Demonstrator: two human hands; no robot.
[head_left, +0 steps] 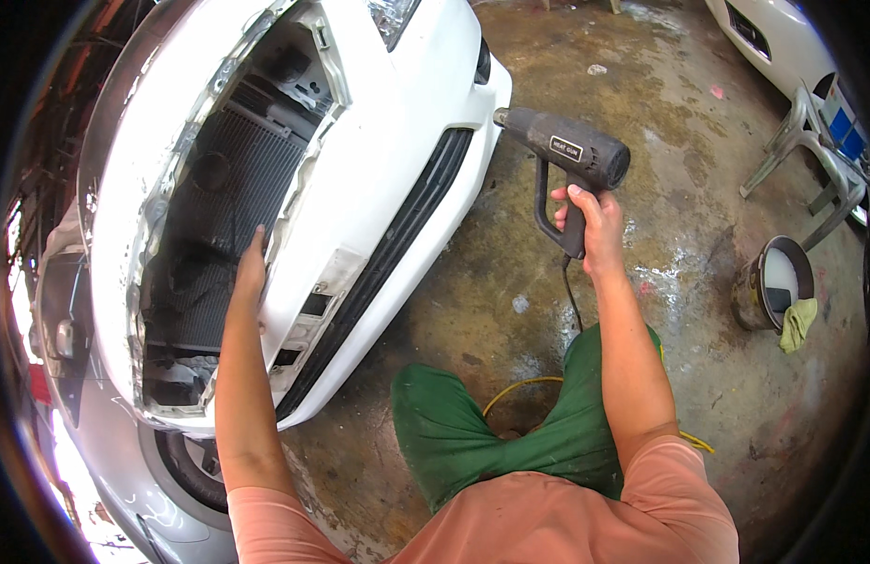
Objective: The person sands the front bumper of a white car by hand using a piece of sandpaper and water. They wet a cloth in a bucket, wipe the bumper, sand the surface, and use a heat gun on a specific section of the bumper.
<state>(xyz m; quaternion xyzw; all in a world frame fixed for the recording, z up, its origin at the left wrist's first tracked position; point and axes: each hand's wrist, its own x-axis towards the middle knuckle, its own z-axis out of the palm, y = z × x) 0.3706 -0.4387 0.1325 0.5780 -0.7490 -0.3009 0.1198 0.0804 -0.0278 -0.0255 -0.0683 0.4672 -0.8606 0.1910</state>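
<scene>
At far left, a silver car body [125, 470] with a wheel [186, 465] sits behind the detached white front bumper [379, 179], which stands tilted on the concrete floor [698, 310]. A black radiator [233, 179] shows through the bumper's grille opening. The left hand [251, 268] lies flat, fingers extended, against the inner edge of that opening. To the right, the right hand [585, 221] is closed around the grip of a dark heat gun [571, 150], nozzle pointing at the bumper's right corner, just beside it. A yellow cable [520, 387] runs behind green-trousered knees. Farther right stand a metal bucket [769, 282] with a yellowish rag [798, 324] and a plastic chair [815, 150].
</scene>
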